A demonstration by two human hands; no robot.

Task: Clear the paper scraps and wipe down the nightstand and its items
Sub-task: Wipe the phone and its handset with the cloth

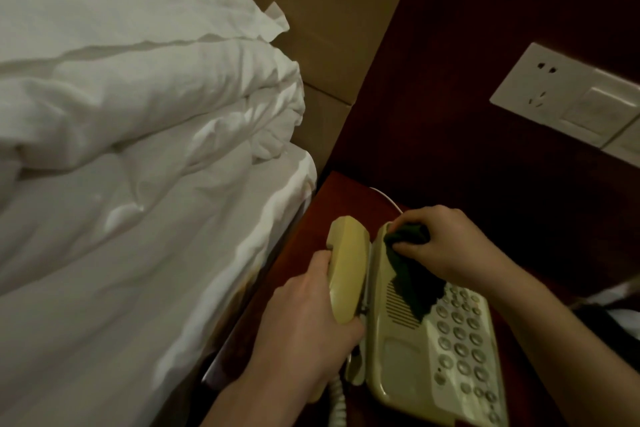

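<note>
Nearest the camera, the coiled cord (337, 399) is seen at the bottom edge, running down from the handset (346, 270). The handset is gripped by the left hand (304, 333), the fingers curled round its lower half and the thumb laid along its left side; its upper end stands free above the grip. It is held just to the left of the telephone (429, 350), tilted, and lifted off its cradle.

The telephone is set on the dark red nightstand (311, 229), between the two forearms. Round buttons are seen in rows on its right half, but any figures on them are too blurred to be read; no brand can be made out.

A dark cloth (412, 270) is pinched at its top by the right hand (446, 243), thumb and fingers closed on it at the far end of the telephone. The cloth hangs below the grip and is spread over the speaker grille.

A white cable (386, 197) is glimpsed behind that hand. To the left lies the bed (121, 236) with rumpled white bedding. Farther off, on the dark wall panel, a white socket plate (568, 99) is mounted, perhaps with a switch beside it.
</note>
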